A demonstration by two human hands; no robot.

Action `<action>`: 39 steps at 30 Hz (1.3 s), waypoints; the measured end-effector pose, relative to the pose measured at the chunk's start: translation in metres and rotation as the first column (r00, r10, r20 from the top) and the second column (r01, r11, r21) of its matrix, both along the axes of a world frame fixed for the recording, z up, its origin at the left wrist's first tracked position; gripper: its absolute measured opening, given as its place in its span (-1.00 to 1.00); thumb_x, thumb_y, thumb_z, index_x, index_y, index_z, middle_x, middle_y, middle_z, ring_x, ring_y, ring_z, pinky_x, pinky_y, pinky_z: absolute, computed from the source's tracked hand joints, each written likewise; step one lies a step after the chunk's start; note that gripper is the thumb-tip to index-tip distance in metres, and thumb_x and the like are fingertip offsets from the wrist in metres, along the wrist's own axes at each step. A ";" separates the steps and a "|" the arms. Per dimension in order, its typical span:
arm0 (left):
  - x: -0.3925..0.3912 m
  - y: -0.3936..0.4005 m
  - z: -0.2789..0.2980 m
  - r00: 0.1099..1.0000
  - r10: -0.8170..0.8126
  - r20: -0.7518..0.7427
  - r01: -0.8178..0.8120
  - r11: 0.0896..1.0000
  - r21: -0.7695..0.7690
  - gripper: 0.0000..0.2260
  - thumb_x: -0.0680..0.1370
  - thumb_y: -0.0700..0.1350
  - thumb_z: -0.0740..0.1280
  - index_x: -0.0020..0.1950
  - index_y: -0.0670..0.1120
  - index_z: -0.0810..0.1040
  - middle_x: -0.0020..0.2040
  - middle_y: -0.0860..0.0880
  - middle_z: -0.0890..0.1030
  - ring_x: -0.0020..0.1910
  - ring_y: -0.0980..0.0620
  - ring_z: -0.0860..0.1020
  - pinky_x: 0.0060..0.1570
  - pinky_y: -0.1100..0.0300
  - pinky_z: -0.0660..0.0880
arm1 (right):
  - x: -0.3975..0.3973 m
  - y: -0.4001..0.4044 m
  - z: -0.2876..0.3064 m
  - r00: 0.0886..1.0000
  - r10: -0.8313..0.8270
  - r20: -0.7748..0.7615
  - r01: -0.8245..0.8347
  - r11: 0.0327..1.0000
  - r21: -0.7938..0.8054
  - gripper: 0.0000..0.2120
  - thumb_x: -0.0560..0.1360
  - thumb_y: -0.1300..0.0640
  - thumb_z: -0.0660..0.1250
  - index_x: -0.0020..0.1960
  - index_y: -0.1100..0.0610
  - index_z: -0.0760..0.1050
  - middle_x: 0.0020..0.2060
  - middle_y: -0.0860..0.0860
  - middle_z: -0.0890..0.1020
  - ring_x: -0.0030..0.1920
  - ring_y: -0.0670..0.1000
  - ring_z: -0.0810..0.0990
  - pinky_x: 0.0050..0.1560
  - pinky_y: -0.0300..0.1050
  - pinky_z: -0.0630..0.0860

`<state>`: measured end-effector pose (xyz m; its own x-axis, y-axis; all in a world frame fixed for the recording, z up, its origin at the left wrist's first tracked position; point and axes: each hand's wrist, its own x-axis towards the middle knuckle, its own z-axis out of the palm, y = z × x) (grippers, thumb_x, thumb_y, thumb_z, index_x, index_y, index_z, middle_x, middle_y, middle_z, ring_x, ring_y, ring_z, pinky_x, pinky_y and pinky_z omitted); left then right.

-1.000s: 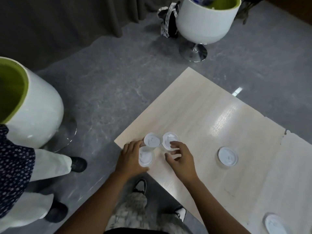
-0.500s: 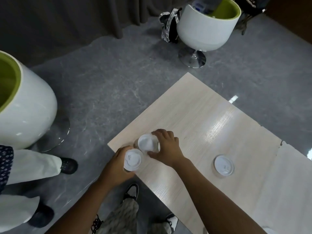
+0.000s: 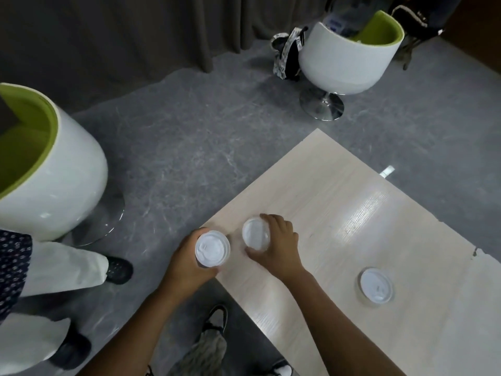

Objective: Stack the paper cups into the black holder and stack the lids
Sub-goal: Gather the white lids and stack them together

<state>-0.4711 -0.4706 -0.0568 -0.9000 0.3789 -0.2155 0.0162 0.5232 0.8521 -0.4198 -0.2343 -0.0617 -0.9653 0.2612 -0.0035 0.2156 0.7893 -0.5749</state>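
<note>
**Two lidded cups in hand at the table's near-left corner**

At the near-left corner of the table (image 3: pixel 352 213), both hands were closed on lidded paper cups. The left hand (image 3: pixel 184 263) gripped one cup (image 3: pixel 212 248) from its left side, fingers wrapped around the wall, and that cup sat right at the table's edge, possibly raised off it; the view from above did not settle this. The right hand (image 3: pixel 279 246) curled round a second cup (image 3: pixel 255 233) from its right side, thumb toward the person and fingers over the far rim. The two cups were just beside each other, not touching, with a narrow strip of table showing between them.

Both cups stood upright, their long axes pointing nearly straight at the camera, so little but the white plastic lids showed: round, with a raised rim and moulded relief on top. The walls were mostly hidden by the hands.

A third lid (image 3: pixel 376 286) lay well apart toward the table's right edge, on the right hand's side and nearer to it than to the left; whether a cup stood under it could not be told. The black holder was nowhere in view.

Judged from this, the lids had yet to come off before any cups could nest, and each hand was placed to steady a cup rather than to lift a lid.
</note>
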 end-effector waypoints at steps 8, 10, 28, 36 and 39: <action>-0.013 0.067 0.039 0.968 -0.246 0.048 0.240 0.964 0.111 -0.12 0.27 -0.20 0.72 0.44 0.13 0.34 0.38 0.21 0.46 0.35 0.31 0.43 0.35 0.41 0.36 | 0.034 0.002 0.041 0.979 0.059 -0.195 -0.112 0.956 -0.271 -0.14 0.30 -0.16 0.61 0.48 -0.03 0.29 0.36 -0.07 0.42 0.32 0.00 0.49 0.16 0.06 0.63; -0.012 0.081 0.046 0.953 -0.300 0.036 0.295 0.949 0.114 -0.12 0.27 -0.20 0.72 0.46 0.12 0.35 0.41 0.17 0.47 0.39 0.24 0.45 0.40 0.28 0.40 | 0.041 0.013 0.044 0.986 0.014 -0.165 -0.062 0.956 -0.286 -0.12 0.29 -0.17 0.61 0.49 -0.02 0.30 0.37 -0.06 0.41 0.34 -0.02 0.48 0.14 0.06 0.64; 0.011 0.135 0.076 0.771 -0.347 0.534 0.058 0.874 0.483 -0.56 0.68 -0.33 0.26 0.41 0.14 0.52 0.33 0.00 0.63 0.31 -0.08 0.61 0.17 -0.03 0.65 | 0.077 0.042 0.061 0.959 -0.197 -0.203 0.116 0.928 -0.354 -0.13 0.35 -0.26 0.57 0.50 0.10 0.35 0.38 -0.07 0.43 0.36 -0.18 0.42 0.30 -0.30 0.49; 0.006 0.125 0.063 0.810 -0.323 0.490 0.127 0.911 0.391 -0.63 0.66 -0.34 0.28 0.33 0.06 0.57 0.38 0.04 0.54 0.35 -0.09 0.54 0.09 0.06 0.67 | 0.083 0.041 0.044 0.971 -0.196 -0.135 0.136 0.924 -0.357 -0.05 0.32 -0.31 0.56 0.56 0.00 0.26 0.44 -0.14 0.36 0.39 -0.12 0.39 0.32 -0.25 0.46; 0.000 0.112 0.054 0.825 -0.261 0.501 0.067 0.926 0.372 -0.62 0.65 -0.37 0.29 0.35 0.03 0.57 0.38 -0.02 0.55 0.36 -0.11 0.54 0.09 0.04 0.68 | 0.093 0.045 0.032 0.965 -0.247 -0.093 0.208 0.929 -0.307 -0.03 0.29 -0.42 0.50 0.55 -0.01 0.28 0.44 -0.21 0.33 0.41 -0.14 0.34 0.39 -0.21 0.36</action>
<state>-0.4709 -0.3586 -0.0029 -0.5960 0.6448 -0.4786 -0.4300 0.2471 0.8684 -0.3273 -0.1891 -0.0300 -0.8774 0.4797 0.0067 0.2787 0.5211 -0.8067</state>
